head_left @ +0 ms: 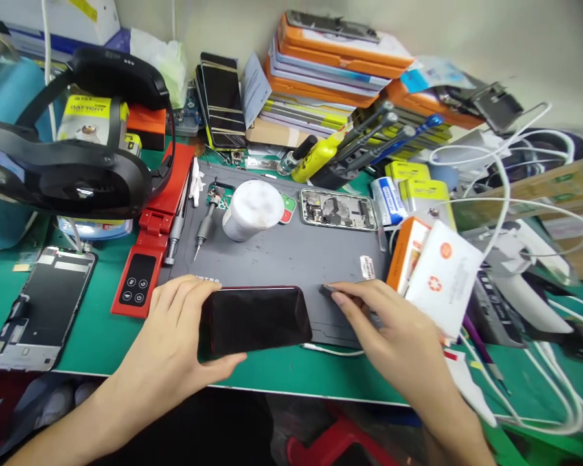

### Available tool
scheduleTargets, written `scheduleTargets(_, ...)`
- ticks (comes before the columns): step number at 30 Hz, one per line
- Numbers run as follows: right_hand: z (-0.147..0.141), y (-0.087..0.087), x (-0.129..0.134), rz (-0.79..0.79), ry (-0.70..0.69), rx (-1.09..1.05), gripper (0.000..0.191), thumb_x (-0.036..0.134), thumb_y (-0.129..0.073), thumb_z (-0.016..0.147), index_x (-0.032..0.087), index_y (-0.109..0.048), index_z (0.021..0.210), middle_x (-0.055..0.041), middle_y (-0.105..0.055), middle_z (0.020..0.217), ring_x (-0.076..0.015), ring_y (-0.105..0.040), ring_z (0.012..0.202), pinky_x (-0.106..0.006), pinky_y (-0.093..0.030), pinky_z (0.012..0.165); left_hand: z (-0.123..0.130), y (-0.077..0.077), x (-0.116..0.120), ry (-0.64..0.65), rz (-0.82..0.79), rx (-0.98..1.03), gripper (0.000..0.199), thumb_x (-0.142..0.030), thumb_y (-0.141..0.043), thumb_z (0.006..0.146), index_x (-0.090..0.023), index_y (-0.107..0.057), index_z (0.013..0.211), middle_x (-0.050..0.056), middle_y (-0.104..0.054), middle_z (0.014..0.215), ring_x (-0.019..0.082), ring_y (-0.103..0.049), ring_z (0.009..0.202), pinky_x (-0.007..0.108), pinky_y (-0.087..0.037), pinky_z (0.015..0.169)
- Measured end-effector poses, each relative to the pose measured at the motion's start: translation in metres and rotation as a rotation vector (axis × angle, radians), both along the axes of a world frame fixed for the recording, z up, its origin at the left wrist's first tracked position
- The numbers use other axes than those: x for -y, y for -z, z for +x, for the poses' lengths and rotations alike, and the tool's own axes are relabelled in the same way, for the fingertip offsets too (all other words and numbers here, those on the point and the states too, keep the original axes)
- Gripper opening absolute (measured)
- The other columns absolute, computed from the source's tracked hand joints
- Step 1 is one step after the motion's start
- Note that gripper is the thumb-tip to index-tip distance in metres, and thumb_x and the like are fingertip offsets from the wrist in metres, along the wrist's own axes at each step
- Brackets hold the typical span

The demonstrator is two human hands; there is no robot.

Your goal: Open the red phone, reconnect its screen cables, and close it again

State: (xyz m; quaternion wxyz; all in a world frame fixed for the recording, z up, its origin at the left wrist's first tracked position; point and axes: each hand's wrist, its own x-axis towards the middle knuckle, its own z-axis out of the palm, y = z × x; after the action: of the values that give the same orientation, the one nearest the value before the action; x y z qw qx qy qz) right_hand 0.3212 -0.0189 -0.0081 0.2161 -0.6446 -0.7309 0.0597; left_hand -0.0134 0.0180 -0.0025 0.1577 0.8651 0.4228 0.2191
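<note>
At the grey mat's near edge: a dark-screened phone (260, 320) with a red rim, lying lengthwise across the view, partly over the grey mat (296, 259) and partly over the green counter (272, 371).
Left hand: here's the grip, left hand (175, 330) wrapped round the phone's left end, fingers curled at the far edge, thumb reaching along the near one.
Right hand: off to the other side, right hand (401, 330) with fingers pinching a small dark piece (326, 291), just clear of the phone's right end; what the piece is, too small to tell.
Phone's free end: watch this one, all the visible hold is at the left, so a slack thumb could let the right end dip or swing, and the counter's front edge is near.
Small dark piece: only the tips have it; a slip there could drop it onto the mat.
White tub: stands beyond the phone, white tub (252, 210) between a screwdriver (205, 226) and an opened phone (339, 210); a wide sweep of the phone could knock it into those bare parts.
White cable: white cable (333, 350) runs close under the right hand, where a low wrist might snag it.
</note>
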Motion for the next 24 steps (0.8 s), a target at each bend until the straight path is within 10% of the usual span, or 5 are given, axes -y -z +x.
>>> scheduleTargets(10,-0.063,-0.028,-0.037,0.162,-0.298,0.016,0.013,0.011,-0.061,0.108,0.017,-0.073,0.11,-0.0042,-0.077,0.099,-0.0181,-0.073,0.089,-0.033,-0.057,0.079,0.003,-0.005,0.0,0.006,0.139,-0.233,0.088,-0.047,-0.096,0.078,-0.007,-0.052,0.144,0.019,-0.06,0.134,0.038,-0.056,0.126,0.054,-0.054,0.106)
scheduleTargets(18,-0.075,-0.021,-0.054,0.067,-0.441,0.028,0.014,0.009,-0.058,0.108,0.014,-0.07,0.11,-0.0058,-0.077,0.102,-0.0187,-0.07,0.087,-0.033,-0.054,0.077,0.005,0.002,0.001,0.004,0.124,-0.165,0.049,-0.043,-0.054,0.112,-0.006,-0.059,0.143,0.018,-0.057,0.136,0.034,-0.052,0.131,0.047,-0.039,0.112)
scheduleTargets(24,-0.073,-0.019,-0.053,0.014,-0.435,-0.016,0.017,0.005,-0.06,0.105,0.015,-0.07,0.114,-0.0057,-0.077,0.103,-0.018,-0.069,0.089,-0.033,-0.055,0.078,0.005,0.004,-0.004,0.029,0.112,-0.105,0.047,-0.044,-0.058,0.111,-0.007,-0.064,0.139,0.016,-0.063,0.131,0.033,-0.056,0.127,0.046,-0.042,0.107)
